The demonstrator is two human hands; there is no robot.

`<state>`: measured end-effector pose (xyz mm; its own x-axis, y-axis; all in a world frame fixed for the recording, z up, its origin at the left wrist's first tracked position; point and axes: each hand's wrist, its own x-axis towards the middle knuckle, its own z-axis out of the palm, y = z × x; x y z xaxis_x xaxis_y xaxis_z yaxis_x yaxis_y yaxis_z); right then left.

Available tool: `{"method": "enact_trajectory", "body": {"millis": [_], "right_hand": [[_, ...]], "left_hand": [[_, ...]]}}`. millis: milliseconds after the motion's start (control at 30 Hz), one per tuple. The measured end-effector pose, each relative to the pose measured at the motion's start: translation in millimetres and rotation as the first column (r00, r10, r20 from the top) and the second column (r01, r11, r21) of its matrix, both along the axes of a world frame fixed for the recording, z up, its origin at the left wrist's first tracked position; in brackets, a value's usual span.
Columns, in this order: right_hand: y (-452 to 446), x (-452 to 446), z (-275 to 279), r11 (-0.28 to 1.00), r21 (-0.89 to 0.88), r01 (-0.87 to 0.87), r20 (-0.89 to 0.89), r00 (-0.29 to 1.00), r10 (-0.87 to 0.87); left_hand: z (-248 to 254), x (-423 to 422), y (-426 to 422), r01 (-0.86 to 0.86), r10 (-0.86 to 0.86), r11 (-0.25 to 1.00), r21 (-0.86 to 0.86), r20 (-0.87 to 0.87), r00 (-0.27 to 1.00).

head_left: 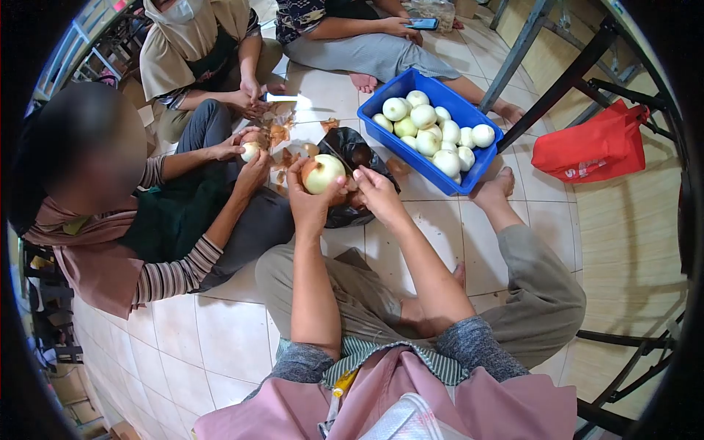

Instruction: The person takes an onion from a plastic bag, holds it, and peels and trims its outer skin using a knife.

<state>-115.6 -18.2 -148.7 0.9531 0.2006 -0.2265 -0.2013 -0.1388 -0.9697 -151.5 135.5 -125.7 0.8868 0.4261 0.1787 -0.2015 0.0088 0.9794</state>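
My left hand [308, 194] is wrapped round a large, pale onion [323, 174] with a greenish top and no brown skin on the side I see. Close on its right, my right hand [378, 192] is closed, thumb and fingers pinched together; what it holds, if anything, I cannot make out. Beneath and behind both hands lies a black plastic bag [342, 141] with dark reddish-brown onions in it. Loose brown onion skins [279, 135] are scattered over the floor just beyond my left hand.
A blue crate [471, 180] of peeled onions stands ahead right, near my bare foot [495, 187]. At left, a co-worker holds a partly peeled onion [251, 152]. Another has a knife [282, 97]; a third holds a phone [422, 23]. A red bag [587, 143] and metal table legs are right.
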Motion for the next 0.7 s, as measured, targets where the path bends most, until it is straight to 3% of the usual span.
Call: {"method": "enact_trajectory", "body": {"millis": [33, 167, 267, 300, 400, 500, 600, 700], "right_hand": [[1, -6, 16, 0.999, 0.035, 0.02, -0.057, 0.998, -0.018], [4, -30, 47, 0.999, 0.046, 0.017, 0.198, 0.98, -0.025], [8, -37, 53, 0.994, 0.102, -0.046, 0.221, 0.975, 0.022], [6, -38, 56, 1.0, 0.012, -0.028, 0.192, 0.981, 0.025], [6, -39, 56, 0.991, -0.1, 0.086, 0.431, 0.902, -0.035], [4, -45, 76, 0.949, -0.286, 0.136, 0.359, 0.933, -0.026], [5, -42, 78, 0.937, -0.295, 0.185, 0.322, 0.943, -0.085], [8, -29, 53, 0.968, -0.147, 0.205, 0.241, 0.956, -0.166]], "left_hand": [[-2, 0, 0, -0.004, 0.004, 1.0, 0.016, 0.0, 1.0], [4, -4, 0, -0.033, 0.028, 0.995, 0.098, 0.048, 0.998], [6, -6, -2, -0.031, 0.026, 0.996, 0.085, 0.063, 0.998], [7, -7, -3, -0.027, 0.022, 0.997, 0.077, 0.067, 0.998], [2, -7, 1, -0.018, 0.007, 0.99, 0.138, 0.08, 0.997], [5, -8, 2, -0.034, 0.016, 0.981, 0.191, 0.094, 0.995], [7, -6, -4, -0.019, 0.014, 0.995, 0.095, 0.053, 0.998], [-1, -3, -7, 0.008, -0.009, 1.0, -0.029, -0.027, 1.0]]}}
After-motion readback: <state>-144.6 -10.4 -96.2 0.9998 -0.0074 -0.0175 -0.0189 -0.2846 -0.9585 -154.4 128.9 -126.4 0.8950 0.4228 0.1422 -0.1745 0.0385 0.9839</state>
